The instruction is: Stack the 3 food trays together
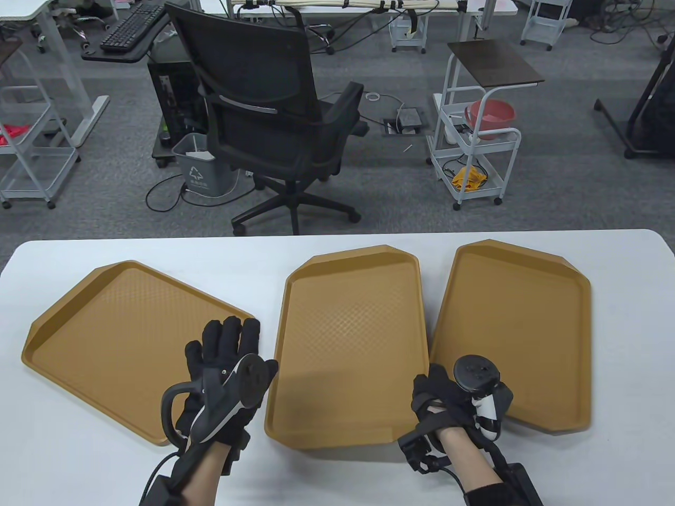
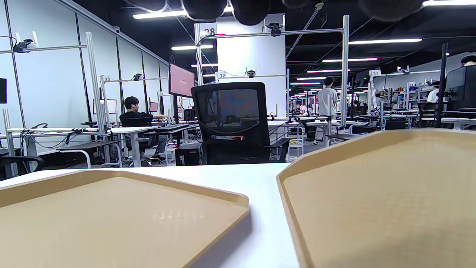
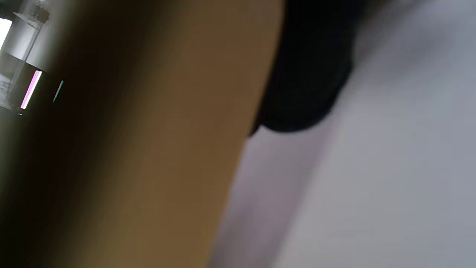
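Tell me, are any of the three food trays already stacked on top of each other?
No, the left tray, middle tray and right tray all lie separately, side by side on the white table.

From above, the tracker hid most of my right hand (image 1: 457,396), so I could not tell whether its fingers gripped the near edge of the right tray (image 1: 519,316) or only rested there, and the right wrist view was too blurred to settle it, showing just a brown band of tray, one dark fingertip (image 3: 308,74) and pale counter (image 3: 372,186). My left hand (image 1: 224,363) covered the near right corner of the left tray (image 1: 105,327), and in the left wrist view only dark fingertips (image 2: 202,9) hung in at the top edge. That view's lower edge cut off the left tray and the middle tray (image 2: 383,201), and the table view's bottom edge cut off both my forearms.
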### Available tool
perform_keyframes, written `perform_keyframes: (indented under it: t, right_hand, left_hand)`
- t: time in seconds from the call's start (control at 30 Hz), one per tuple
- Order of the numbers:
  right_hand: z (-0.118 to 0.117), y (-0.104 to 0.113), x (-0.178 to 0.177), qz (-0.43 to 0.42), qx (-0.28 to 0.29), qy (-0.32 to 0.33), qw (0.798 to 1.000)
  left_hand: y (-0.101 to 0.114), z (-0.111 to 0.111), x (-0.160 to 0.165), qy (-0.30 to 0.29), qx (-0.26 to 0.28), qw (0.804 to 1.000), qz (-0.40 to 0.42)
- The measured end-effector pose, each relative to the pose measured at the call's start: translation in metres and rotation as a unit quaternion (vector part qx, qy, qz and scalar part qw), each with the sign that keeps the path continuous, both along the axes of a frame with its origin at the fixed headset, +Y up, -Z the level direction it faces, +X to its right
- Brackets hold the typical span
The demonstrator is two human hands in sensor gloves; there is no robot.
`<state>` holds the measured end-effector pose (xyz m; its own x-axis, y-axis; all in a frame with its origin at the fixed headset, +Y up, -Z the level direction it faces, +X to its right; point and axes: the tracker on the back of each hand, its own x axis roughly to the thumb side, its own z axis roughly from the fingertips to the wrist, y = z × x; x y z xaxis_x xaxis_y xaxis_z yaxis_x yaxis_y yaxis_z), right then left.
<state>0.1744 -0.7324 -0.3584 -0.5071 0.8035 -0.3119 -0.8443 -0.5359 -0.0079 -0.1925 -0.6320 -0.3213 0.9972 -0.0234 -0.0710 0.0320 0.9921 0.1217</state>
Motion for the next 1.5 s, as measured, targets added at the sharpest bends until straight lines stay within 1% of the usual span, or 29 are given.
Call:
perform_keyframes:
  t: [0.17, 0.27, 0.33, 0.43, 0.53, 0.63, 0.7, 0.8, 0.87, 1.1, 1.13, 1.23, 1.4, 1.47, 1.5]
  right_hand:
    - [0.004, 0.035, 0.020, 0.028, 0.062, -0.005, 0.998]
    - [0.009, 0.060, 0.045, 0.078, 0.110, -0.039, 0.990]
    - [0.011, 0.071, 0.060, 0.099, 0.131, -0.057, 0.985]
    - [0.013, 0.092, 0.086, 0.119, 0.138, -0.090, 0.979]
    - [0.012, 0.115, 0.116, 0.144, 0.130, -0.120, 0.974]
    - [0.009, 0.128, 0.137, 0.172, 0.120, -0.144, 0.967]
    - [0.007, 0.132, 0.148, 0.186, 0.110, -0.158, 0.964]
    - [0.003, 0.133, 0.163, 0.189, 0.088, -0.177, 0.962]
    - [-0.001, 0.129, 0.172, 0.177, 0.074, -0.185, 0.964]
    - [-0.012, 0.107, 0.193, 0.151, 0.024, -0.197, 0.968]
    - [-0.012, 0.104, 0.196, 0.156, 0.024, -0.197, 0.968]
    - [-0.014, 0.092, 0.205, 0.166, -0.002, -0.205, 0.964]
    - [-0.016, 0.071, 0.216, 0.222, -0.060, -0.219, 0.948]
    - [-0.018, 0.058, 0.221, 0.247, -0.096, -0.222, 0.938]
    - [-0.018, 0.053, 0.223, 0.256, -0.104, -0.222, 0.935]
  left_hand:
    - [0.000, 0.000, -0.001, -0.003, -0.002, 1.000, 0.004]
    - [0.002, 0.001, -0.001, -0.004, 0.000, 1.000, 0.010]
    - [0.003, 0.001, -0.001, -0.005, 0.002, 1.000, 0.013]
    - [0.003, 0.001, -0.001, -0.005, 0.001, 1.000, 0.014]
    - [0.003, 0.001, -0.001, -0.006, -0.001, 1.000, 0.014]
    - [0.003, 0.001, -0.001, -0.006, -0.001, 1.000, 0.014]
    - [0.002, 0.001, -0.001, -0.006, -0.002, 1.000, 0.013]
    - [0.001, 0.000, -0.001, -0.005, -0.006, 1.000, 0.011]
    - [0.000, -0.001, -0.001, -0.005, -0.009, 1.000, 0.010]
    - [-0.004, -0.003, -0.002, -0.001, -0.020, 1.000, 0.004]
    - [-0.004, -0.004, -0.002, 0.000, -0.020, 1.000, 0.004]
    - [-0.004, -0.003, -0.002, 0.000, -0.022, 1.000, 0.002]
    - [-0.004, -0.004, -0.001, 0.000, -0.026, 1.000, 0.001]
    - [-0.005, -0.004, -0.001, 0.000, -0.029, 1.000, -0.001]
    - [-0.005, -0.004, -0.001, 0.000, -0.030, 1.000, -0.001]
